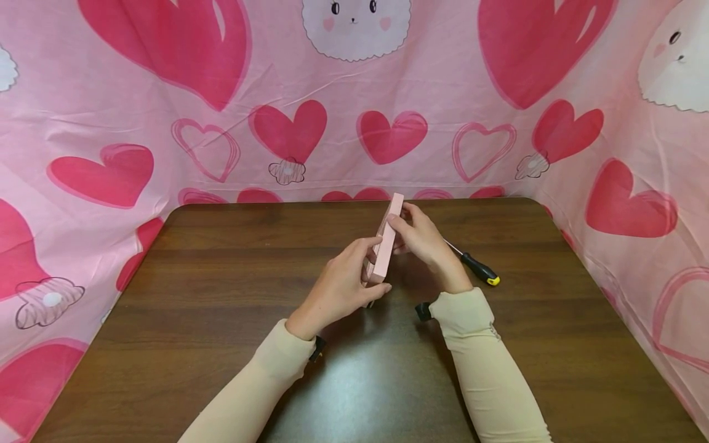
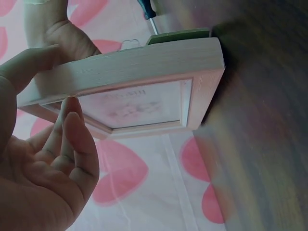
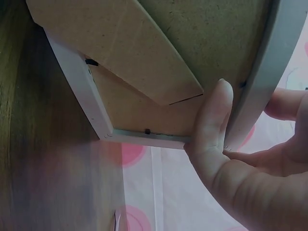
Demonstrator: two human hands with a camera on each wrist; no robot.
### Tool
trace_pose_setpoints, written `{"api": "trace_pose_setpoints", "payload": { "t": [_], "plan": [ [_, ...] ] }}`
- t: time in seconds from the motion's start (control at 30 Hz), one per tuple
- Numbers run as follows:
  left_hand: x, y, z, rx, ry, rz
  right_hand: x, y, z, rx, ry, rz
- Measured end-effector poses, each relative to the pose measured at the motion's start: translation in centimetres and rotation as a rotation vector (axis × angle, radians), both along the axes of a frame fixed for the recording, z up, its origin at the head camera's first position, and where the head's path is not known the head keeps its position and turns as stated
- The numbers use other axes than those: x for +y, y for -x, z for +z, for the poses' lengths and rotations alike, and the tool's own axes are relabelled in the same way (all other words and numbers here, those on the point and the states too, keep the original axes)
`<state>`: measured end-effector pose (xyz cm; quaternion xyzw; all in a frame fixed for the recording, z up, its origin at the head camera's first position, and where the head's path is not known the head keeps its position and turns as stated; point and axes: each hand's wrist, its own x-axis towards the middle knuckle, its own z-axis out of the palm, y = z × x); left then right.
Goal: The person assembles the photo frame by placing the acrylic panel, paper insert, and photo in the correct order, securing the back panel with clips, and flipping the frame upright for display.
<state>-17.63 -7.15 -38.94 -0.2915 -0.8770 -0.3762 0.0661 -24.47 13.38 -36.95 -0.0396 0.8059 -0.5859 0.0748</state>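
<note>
A pale pink picture frame (image 1: 389,246) stands on edge between both hands, over the middle of the table. My left hand (image 1: 344,280) grips its near end; in the left wrist view one digit lies over the rail while curled fingertips sit before the glazed front (image 2: 139,106). Higher up, at the far end, my right hand (image 1: 423,240) holds the frame with the thumb on its edge and fingers at the back. The right wrist view shows the brown backing board (image 3: 211,33), a stand leg (image 3: 130,48) and small dark tabs. Whether the frame touches the table is unclear.
A screwdriver (image 1: 480,269) with a black and yellow handle lies right of my right hand, its tip partly hidden by that arm. The dark wooden table (image 1: 221,283) meets pink heart-patterned cloth (image 1: 343,86) behind and at both sides.
</note>
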Motion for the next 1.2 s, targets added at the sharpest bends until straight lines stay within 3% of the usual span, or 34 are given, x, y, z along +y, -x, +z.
{"api": "trace_pose_setpoints", "payload": {
  "t": [0.47,0.7,0.87,1.2],
  "plan": [
    [0.2,-0.1,-0.7,0.109,0.080,-0.079,0.4,0.2,0.0,0.025,-0.117,-0.014],
    [0.2,-0.1,-1.1,0.102,0.093,-0.081,0.3,0.2,-0.3,0.042,-0.151,-0.026],
    [0.1,0.3,-1.2,0.060,0.113,-0.049,0.6,0.3,-0.6,0.058,-0.172,-0.030],
    [-1.5,1.2,-1.3,-0.138,0.121,0.030,1.1,0.3,-0.8,0.075,-0.227,-0.035]
  ]
}}
